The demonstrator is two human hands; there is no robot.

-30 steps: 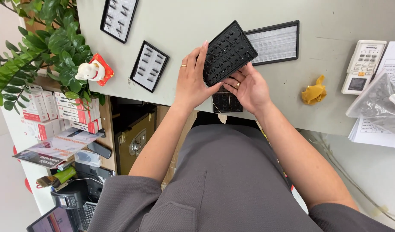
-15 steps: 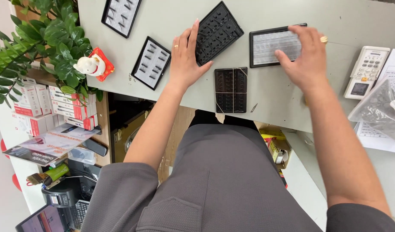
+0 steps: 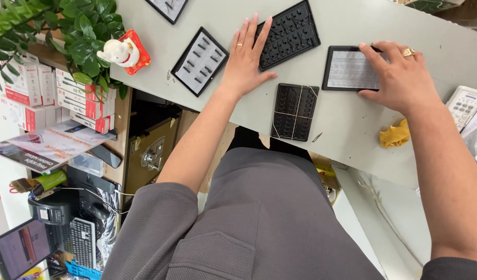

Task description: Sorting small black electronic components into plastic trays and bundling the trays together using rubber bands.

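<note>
Your left hand [image 3: 244, 62] lies flat on the black tray [image 3: 287, 33], right hand [image 3: 402, 78] fingers spread on the clear-lid case [image 3: 350, 68] just right of it, banded tray [image 3: 295, 111] below untouched imo.

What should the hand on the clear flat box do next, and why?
Probably close the right hand on the clear-lidded tray and lift it. The fingers already lie flat across the tray's right side, but nothing grips it yet. The left hand rests flat on the black studded tray, so the other one is free to come up off the grey counter.
</note>
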